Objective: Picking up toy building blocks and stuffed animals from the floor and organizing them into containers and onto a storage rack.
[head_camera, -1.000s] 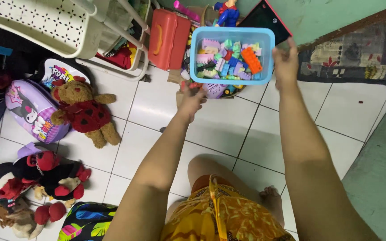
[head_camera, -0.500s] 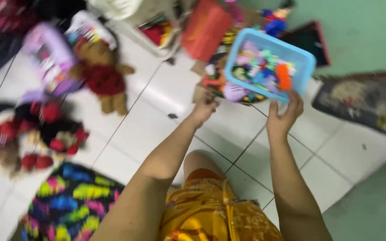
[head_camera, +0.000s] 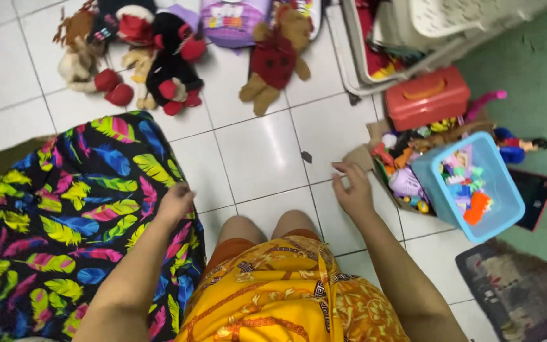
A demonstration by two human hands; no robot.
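We cannot tell whether our left hand [head_camera: 175,202] grips the feather-print cloth [head_camera: 64,215], which runs off the left and bottom edges. The blue bin [head_camera: 498,209] covers part of the cardboard box [head_camera: 375,149]; its small toys blur together. The white basket [head_camera: 451,16] is cut off at top.

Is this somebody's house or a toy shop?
Most likely a room at home: stuffed toys lie on a white tiled floor, beside a blue bin of building blocks and a feather-print cloth.

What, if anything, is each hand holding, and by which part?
Nothing is held. The left hand rests on the feather-patterned fabric; the right hand hovers open beside the blue bin.
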